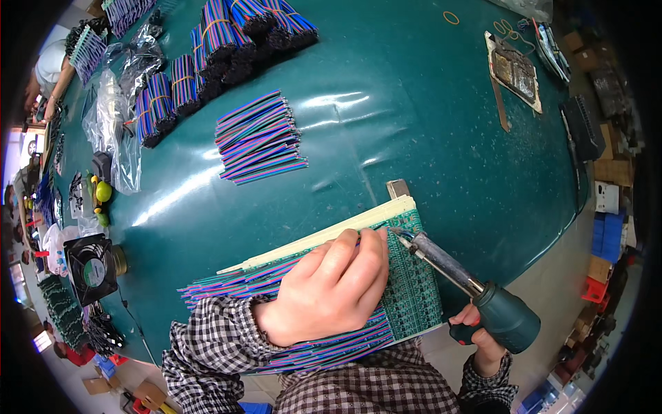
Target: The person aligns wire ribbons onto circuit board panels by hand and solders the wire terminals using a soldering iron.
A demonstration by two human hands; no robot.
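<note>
My left hand [324,290] is closed in a pinch at the far edge of a green circuit board panel [414,290], with a thin wire at its fingertips, mostly hidden by the fingers. Rows of coloured ribbon wires [324,352] run leftward from the panel, under and beside my left hand and wrist. In my right hand [479,334] is a soldering gun [507,317] with a dark green body, my fingers wrapped round its handle. Its metal barrel slants up and left, and the tip sits at the panel's far edge, close beside my left fingertips.
A pale strip [324,234] lies along the panel's far side, with a small metal block [398,188] behind it. Loose cut wires [262,138] lie farther off, before banded wire bundles [221,34]. A black fan [92,269] stands left; a worn tray [514,72] lies far right.
</note>
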